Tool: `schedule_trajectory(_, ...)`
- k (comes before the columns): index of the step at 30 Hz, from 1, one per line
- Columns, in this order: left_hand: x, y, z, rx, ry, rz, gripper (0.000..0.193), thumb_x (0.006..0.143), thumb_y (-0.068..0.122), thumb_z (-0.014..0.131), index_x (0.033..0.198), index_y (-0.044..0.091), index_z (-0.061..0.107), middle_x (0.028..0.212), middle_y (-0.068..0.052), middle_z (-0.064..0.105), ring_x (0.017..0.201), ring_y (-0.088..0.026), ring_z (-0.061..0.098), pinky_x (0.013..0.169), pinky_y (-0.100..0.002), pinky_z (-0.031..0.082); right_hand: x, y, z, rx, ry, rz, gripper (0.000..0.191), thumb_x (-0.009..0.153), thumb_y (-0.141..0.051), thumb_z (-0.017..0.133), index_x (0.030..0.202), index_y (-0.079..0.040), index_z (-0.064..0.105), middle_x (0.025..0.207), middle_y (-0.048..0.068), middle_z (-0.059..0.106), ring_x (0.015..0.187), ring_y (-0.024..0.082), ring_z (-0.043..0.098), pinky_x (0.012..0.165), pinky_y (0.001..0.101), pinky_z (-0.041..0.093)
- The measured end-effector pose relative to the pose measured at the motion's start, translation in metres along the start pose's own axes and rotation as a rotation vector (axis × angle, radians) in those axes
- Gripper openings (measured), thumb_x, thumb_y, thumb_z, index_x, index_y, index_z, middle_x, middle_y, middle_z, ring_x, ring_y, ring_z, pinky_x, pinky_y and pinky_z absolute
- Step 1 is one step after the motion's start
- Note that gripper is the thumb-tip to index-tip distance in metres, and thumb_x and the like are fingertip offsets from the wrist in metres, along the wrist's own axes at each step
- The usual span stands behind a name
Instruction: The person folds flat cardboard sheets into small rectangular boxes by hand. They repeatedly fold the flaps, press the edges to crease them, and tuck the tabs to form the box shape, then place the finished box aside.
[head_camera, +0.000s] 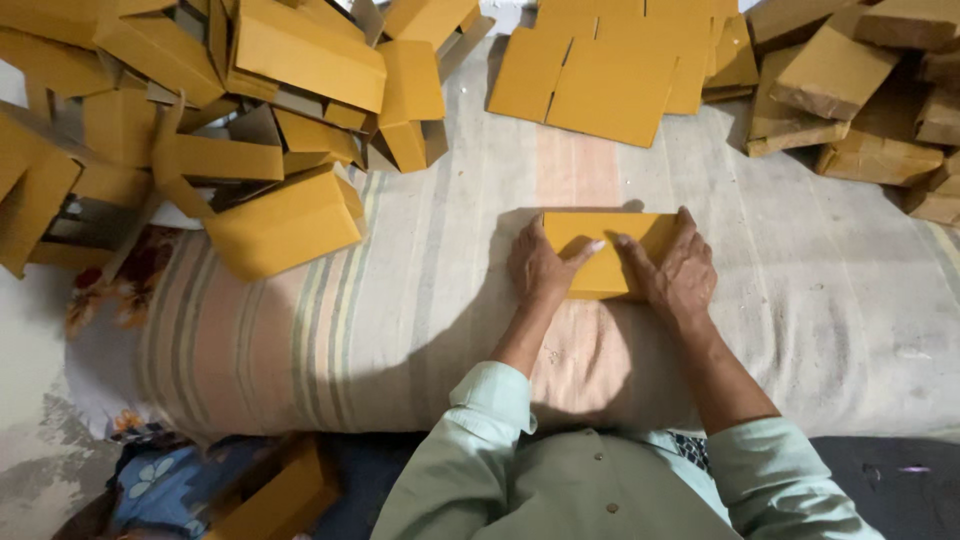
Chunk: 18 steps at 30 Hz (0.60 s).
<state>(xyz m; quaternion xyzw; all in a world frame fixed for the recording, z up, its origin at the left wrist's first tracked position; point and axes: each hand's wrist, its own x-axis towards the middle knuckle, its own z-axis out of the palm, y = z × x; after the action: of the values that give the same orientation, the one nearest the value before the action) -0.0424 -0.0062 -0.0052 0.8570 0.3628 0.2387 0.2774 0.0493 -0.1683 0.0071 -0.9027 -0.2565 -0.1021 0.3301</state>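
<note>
Left hand and right hand lie flat, fingers spread, pressing a yellow cardboard blank against the striped cloth to keep it flat. Folded boxes are piled left; flat blanks lie ahead.

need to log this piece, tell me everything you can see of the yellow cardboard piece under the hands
The yellow cardboard piece is a flat rectangle of mustard-yellow card, plain and unprinted on the side that shows. It lies flat, long side across the view, on the striped cloth at the middle. The left hand presses its left part, the right hand its right part, index fingers angled toward each other on top. Its lower edge looks folded.
</note>
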Motion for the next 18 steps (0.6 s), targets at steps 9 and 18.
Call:
schedule_trajectory(9,-0.021,-0.041,-0.012,-0.513,0.019,0.163,0.041,0.11,0.028,0.04,0.142,0.006,0.052,0.139,-0.019,0.059,0.131,-0.035,0.057,0.109,-0.043,0.046,-0.004,0.034,-0.005,0.415,-0.109,0.15,0.071,0.102,-0.048,0.047,0.157,-0.002,0.042,0.128,0.027,0.068,0.116,0.039,0.068,0.103,0.045,0.052)
schedule_trajectory(18,-0.021,-0.034,-0.042,-0.794,-0.137,0.016,0.06,0.106,0.046,0.041,0.156,0.012,0.044,0.156,-0.009,0.044,0.143,-0.026,0.042,0.115,-0.038,0.037,-0.024,0.022,-0.023,0.655,-0.376,0.241,0.082,0.086,-0.041,0.075,0.151,0.0,0.045,0.143,0.024,0.053,0.133,0.034,0.055,0.11,0.0417,0.046)
